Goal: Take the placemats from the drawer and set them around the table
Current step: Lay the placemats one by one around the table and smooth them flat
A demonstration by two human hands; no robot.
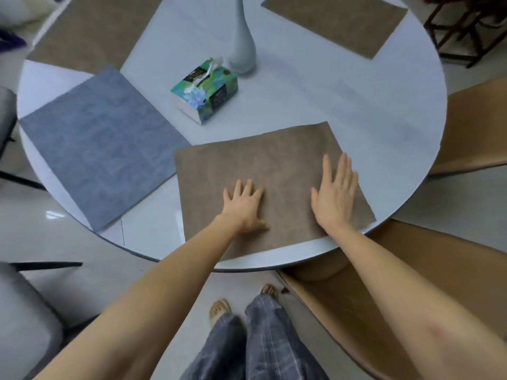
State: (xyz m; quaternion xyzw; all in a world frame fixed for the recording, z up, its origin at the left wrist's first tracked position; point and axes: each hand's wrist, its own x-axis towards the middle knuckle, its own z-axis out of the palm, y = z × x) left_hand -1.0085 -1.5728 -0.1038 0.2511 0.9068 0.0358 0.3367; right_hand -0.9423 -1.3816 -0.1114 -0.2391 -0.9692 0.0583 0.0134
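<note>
Two flat hands, left hand [244, 208] and right hand [336, 196], fingers spread, palms on nearest brown placemat [263, 160] at table [370, 111] edge.

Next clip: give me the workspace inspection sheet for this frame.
Surface: round white table.
Job's things: brown placemat at near edge; grey placemat to its left; two more brown placemats, far left and far right.
Clutter: tissue box and pale vase near centre.
Hands: left hand and right hand lie flat on the near brown placemat.
Cables: nothing seen.
Surroundings: tan chairs right, grey seat left, tiled floor.
</note>
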